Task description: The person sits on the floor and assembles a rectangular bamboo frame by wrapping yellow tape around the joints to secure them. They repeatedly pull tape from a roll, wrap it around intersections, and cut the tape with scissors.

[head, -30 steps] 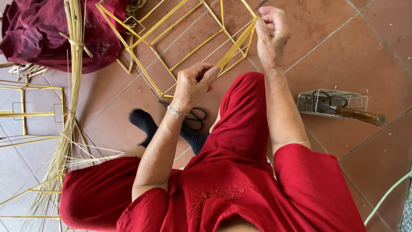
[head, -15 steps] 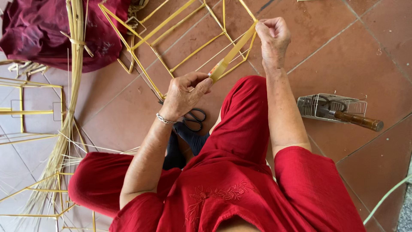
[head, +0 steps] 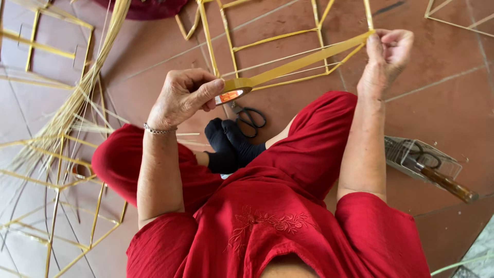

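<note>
My left hand (head: 182, 98) pinches the tape roll (head: 232, 95); my right hand (head: 387, 51) grips the strip's free end (head: 371, 36) against the bamboo frame (head: 278, 38), keeping the yellow tape (head: 303, 62) taut over my lap; scissors (head: 249, 117) on floor by my feet.

A roll of tape (head: 232, 96) sits at the centre, pinched in the left hand (head: 181, 98). Its strip (head: 303, 61) runs toward two o'clock to the right hand (head: 387, 54), crossing over a stick frame (head: 226, 38) on the floor (head: 453, 103) at twelve. Scissors (head: 249, 117) lie just below the roll, beside the feet (head: 229, 144). A wire basket (head: 419, 157) sits at four o'clock, a bundle of stalks (head: 72, 108) at ten, and more frames (head: 62, 216) at eight.
</note>
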